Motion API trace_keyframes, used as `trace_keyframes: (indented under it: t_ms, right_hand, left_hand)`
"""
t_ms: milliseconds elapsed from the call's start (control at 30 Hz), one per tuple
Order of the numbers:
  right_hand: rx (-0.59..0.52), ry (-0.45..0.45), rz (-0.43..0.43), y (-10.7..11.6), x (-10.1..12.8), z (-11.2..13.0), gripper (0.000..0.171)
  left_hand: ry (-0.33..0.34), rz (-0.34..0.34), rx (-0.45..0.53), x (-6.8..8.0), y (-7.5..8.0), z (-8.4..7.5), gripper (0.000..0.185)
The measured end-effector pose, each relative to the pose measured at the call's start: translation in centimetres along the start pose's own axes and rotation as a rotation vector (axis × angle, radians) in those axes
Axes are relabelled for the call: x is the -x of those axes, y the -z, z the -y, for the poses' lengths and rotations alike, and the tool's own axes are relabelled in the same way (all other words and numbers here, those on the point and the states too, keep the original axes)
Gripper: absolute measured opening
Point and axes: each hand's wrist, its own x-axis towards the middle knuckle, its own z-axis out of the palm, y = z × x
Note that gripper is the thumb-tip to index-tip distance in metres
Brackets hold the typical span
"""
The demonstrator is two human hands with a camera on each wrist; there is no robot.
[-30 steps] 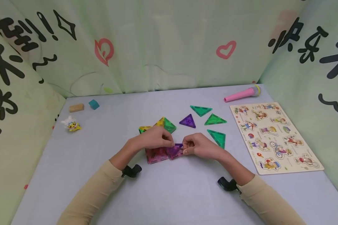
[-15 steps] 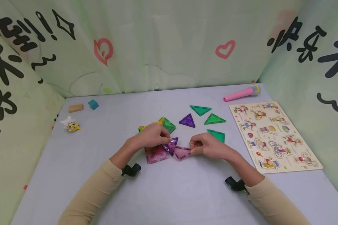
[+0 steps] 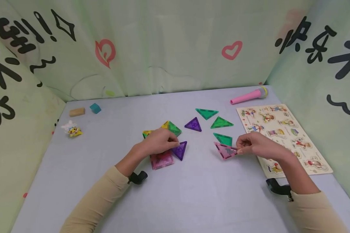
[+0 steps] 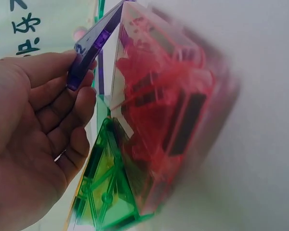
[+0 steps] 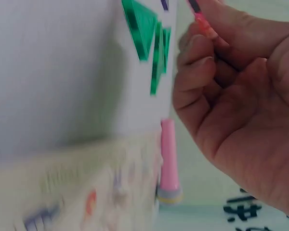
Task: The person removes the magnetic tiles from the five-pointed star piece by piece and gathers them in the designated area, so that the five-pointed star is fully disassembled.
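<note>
1. Far left of the table [image 3: 75, 181]: a small yellow-and-white toy figure [image 3: 72, 128], a tan block [image 3: 77, 112] and a teal block [image 3: 95, 108], all well apart from both hands.

2. Tile cluster, left of centre: I log a pink square tile [image 3: 162, 159] lying flat, with yellow and green tiles [image 3: 170, 127] behind it. The left wrist view shows the pink square [image 4: 159, 120] close up, a green triangle [image 4: 103, 202] at its edge.

3. Left hand [image 3: 158, 142]: rests over the cluster, fingers curled, fingertips pinching the top corner of the purple triangle tile [image 3: 180, 149]. That tile joins the pink square's right edge and tips up from it; in the left wrist view its purple edge [image 4: 94, 43] lies across the fingertips [image 4: 82, 82].

4. Centre, loose: a second purple triangle [image 3: 193, 124] and three green triangles [image 3: 207, 113], lying flat between the two hands and behind them.

5. Pink triangle tile [image 3: 226, 150]: held clear of the cluster, well to its right, just in front of the nearest green triangle [image 3: 224, 139]. Its free point aims left toward the cluster; its long axis runs left to right.

6. Right hand [image 3: 258, 146]: thumb and forefinger pinch the tile's right corner, so the tile lies to the left of the fingers. I judge this hand far the nearer to it. The right wrist view shows only its pink edge [image 5: 202, 21] in the pinch.

7. Right side: a picture puzzle board [image 3: 283, 136] beneath the right hand and a pink toy microphone [image 3: 249, 95] behind it.
</note>
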Motion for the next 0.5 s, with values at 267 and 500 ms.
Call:
trace_keyframes:
  t_ms: [267,500]
  right_hand:
    - [0.072,-0.075,0.174,2.3,2.5,-1.9,0.019]
    - [0.033,-0.051,0.295,2.1,2.0,-2.1,0.014]
  left_hand:
    - [-0.012,-0.035,-0.064,-0.8,-0.4,-0.5,0.021]
    - [-0.013,-0.047,-0.128,-1.8,-1.0,-1.3,0.023]
